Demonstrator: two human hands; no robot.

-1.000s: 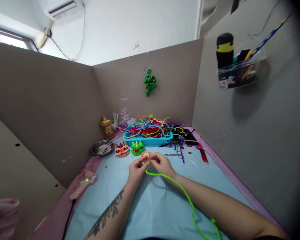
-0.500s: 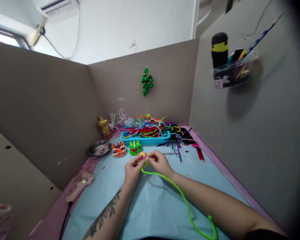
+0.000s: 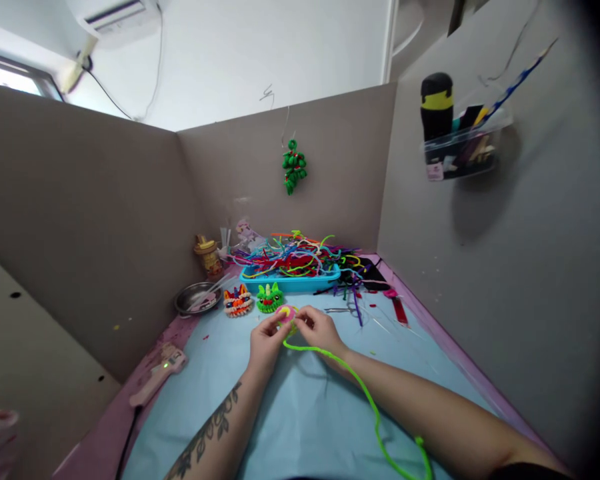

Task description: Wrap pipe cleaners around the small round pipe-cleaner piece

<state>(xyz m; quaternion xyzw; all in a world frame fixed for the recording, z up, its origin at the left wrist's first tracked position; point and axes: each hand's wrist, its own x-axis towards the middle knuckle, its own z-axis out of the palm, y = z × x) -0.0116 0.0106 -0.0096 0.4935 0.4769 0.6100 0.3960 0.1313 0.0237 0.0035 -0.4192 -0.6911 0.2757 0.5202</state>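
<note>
Between my two hands is a small round pink and yellow pipe-cleaner piece (image 3: 286, 312). My left hand (image 3: 266, 341) pinches it from the left with thumb and fingers. On its right edge, my right hand (image 3: 321, 328) is closed, with the fingertips pressed together by the green strand; exactly what they pinch is partly hidden. A long bright green pipe cleaner (image 3: 363, 385) trails from the piece under my right wrist toward the front edge. Just beyond my hands sit a green animal-face figure (image 3: 271, 298) and an orange one (image 3: 238, 301).
A blue tray (image 3: 290, 283) heaped with colourful pipe cleaners stands at the back. Scissors (image 3: 341, 309) lie right of my hands. On the left are a metal bowl (image 3: 199, 299) and a pink glue gun (image 3: 159, 379) with a cord. Grey partitions (image 3: 300, 133) enclose the table.
My hands stay almost in place around the pink and yellow piece, with a slight shift of the right fingers. The view has moved very slightly.
</note>
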